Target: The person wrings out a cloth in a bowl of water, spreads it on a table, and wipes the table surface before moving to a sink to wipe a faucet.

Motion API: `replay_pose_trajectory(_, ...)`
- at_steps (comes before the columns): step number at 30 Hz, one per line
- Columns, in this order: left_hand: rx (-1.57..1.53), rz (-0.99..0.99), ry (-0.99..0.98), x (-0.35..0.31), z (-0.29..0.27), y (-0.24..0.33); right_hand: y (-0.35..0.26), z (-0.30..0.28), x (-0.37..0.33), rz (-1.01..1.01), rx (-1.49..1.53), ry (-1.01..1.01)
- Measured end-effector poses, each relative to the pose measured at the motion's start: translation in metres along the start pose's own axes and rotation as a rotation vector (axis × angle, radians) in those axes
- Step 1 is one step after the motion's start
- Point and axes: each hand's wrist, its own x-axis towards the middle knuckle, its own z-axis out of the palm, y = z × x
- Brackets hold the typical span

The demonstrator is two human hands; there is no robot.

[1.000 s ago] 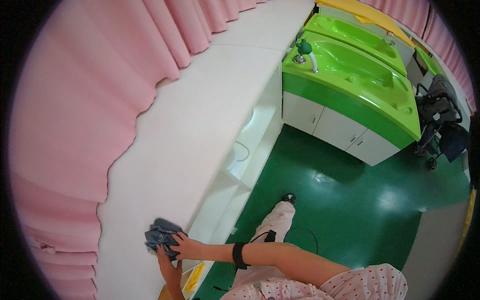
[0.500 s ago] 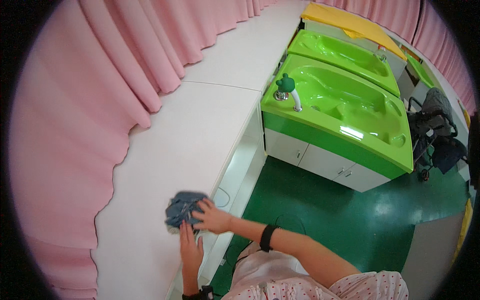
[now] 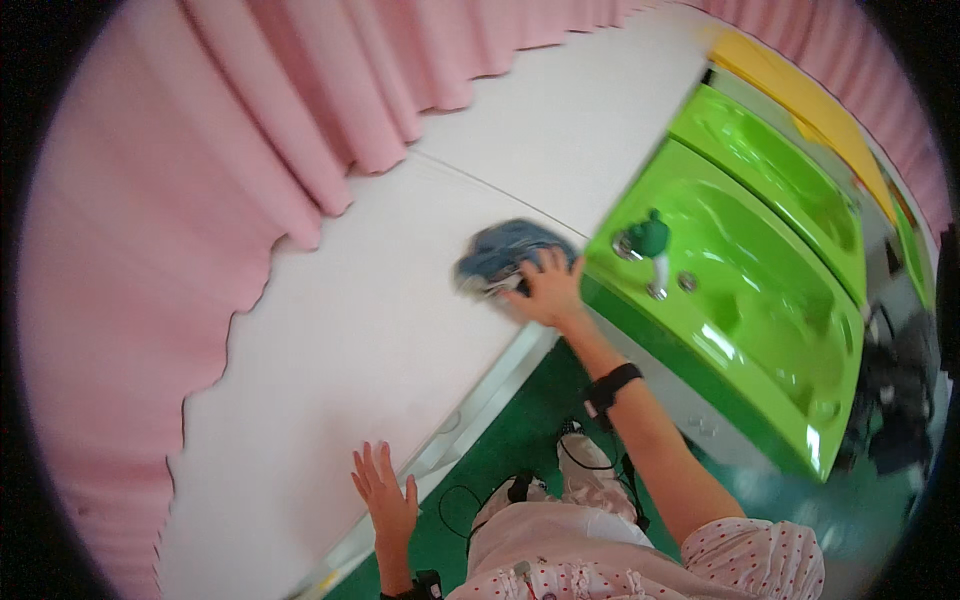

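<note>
A crumpled blue-grey, denim-like cloth (image 3: 508,250) with a whitish part along its near edge lies on the white counter (image 3: 400,320), close to the green sink unit. My right hand (image 3: 550,290) rests on the cloth's near right side, its fingers stretched and spread; motion blurs the cloth. Farther down the counter, near its front edge, my left hand (image 3: 385,490) is apart from the cloth. Its fingers are spread and hold nothing. Both wrists wear black bands.
Right of the counter stand green moulded basins (image 3: 760,290) with a green-topped tap (image 3: 648,235). A yellow cover (image 3: 800,90) lies beyond them. Pink curtains (image 3: 250,130) hang along the counter's left side. A dark stroller (image 3: 895,390) stands at far right. Thin cables hang by my legs.
My right hand and the cloth have moved away from me along the counter toward the sink. My left hand has come off the cloth and spread its fingers. The view has shifted.
</note>
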Motion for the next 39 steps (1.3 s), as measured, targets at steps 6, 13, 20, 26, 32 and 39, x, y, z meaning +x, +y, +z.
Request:
replay_pose_trajectory(6, 0.001, -0.442, 0.085, -0.031, 0.030, -0.029, 0.038, -0.003, 0.060, -0.074, -0.114, -0.061)
replay_pose_trajectory(13, 0.045, -0.802, 0.226, -0.087, 0.037, -0.114, 0.046, 0.011, 0.069, -0.164, -0.035, 0.124)
replay_pose_trajectory(20, 0.122, -0.791, 0.582, -0.103, 0.021, -0.229, -0.007, 0.035, 0.020, -0.280, -0.129, 0.008)
replay_pose_trajectory(26, 0.096, -0.803, 0.606, -0.098, 0.021, -0.253, -0.212, 0.054, -0.101, -1.054, 0.016, -0.495)
replay_pose_trajectory(32, 0.057, -0.769, 0.652, -0.089, 0.013, -0.255, -0.381, 0.116, -0.112, -1.822, 0.291, -0.665)
replay_pose_trajectory(39, 0.113, -0.781, 0.624, -0.095, 0.007, -0.258, -0.459, 0.148, -0.097, -1.925, 0.422, -0.653)
